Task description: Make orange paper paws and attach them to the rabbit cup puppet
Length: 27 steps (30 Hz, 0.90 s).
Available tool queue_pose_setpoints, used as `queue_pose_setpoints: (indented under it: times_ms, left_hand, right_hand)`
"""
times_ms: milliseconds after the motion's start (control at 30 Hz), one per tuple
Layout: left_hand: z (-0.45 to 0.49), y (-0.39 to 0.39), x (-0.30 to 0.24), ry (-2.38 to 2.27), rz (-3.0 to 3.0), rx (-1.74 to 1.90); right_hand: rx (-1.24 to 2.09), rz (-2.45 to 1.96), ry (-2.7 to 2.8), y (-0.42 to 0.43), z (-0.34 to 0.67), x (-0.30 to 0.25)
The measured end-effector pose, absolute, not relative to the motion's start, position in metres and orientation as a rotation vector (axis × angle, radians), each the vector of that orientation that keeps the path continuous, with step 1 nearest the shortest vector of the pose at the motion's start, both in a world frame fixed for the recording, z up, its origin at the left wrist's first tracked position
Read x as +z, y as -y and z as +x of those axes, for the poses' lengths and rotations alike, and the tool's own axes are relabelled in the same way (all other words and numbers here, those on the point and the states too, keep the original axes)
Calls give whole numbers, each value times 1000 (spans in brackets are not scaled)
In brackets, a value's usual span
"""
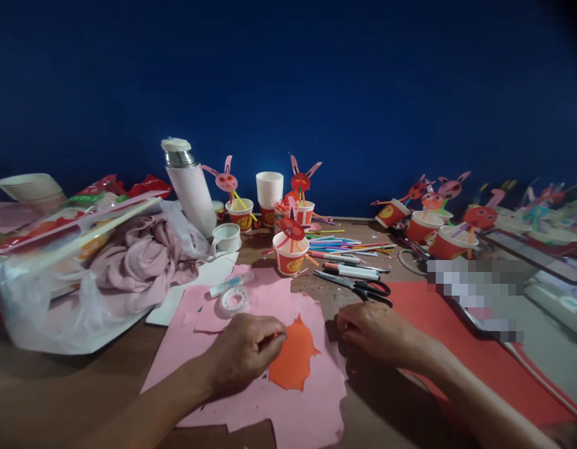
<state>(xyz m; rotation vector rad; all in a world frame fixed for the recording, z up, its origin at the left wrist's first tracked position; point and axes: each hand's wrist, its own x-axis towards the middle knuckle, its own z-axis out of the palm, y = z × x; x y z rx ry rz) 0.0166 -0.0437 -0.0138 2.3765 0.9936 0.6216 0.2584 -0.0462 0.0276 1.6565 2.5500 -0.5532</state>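
Observation:
My left hand [251, 349] is closed, knuckles up, over the pink paper sheet [185, 368]. Its fingertips are beside the left edge of a jagged orange paper piece [293, 358], and I cannot tell whether they touch it. Curled inward, my right hand [372, 330] is closed by the right edge of the pink sheet, below black-handled scissors [354, 284]. What either hand holds, if anything, is hidden. A roll of clear tape [235, 300] and a glue stick [230, 285] lie on the pink sheet's upper part.
Ahead stands a red paper cup [291, 259] with a paper figure. Markers [351, 271] and coloured sticks [330, 243] lie right of it. A flask [190, 187], plastic bag [50, 305] and cloth [139, 255] are left. Red paper [494, 380] and a phone-like device [475, 305] are right.

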Motion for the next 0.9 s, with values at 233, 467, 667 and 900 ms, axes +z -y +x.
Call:
queue_pose_setpoints:
  times_ms: [233, 467, 667, 900]
  left_hand:
    - [16, 44, -12, -993, 2349, 647]
    - [17, 44, -13, -1005, 2343, 611]
    - [17, 44, -14, -1004, 2353, 616]
    - [16, 44, -14, -1014, 2358, 633]
  right_hand:
    - [-851, 1779, -2612, 40, 279, 36]
    - [-889, 1700, -2431, 44, 278, 40]
    - [-535, 1689, -2442, 52, 264, 35]
    - [-538, 1684, -2427, 52, 262, 33]
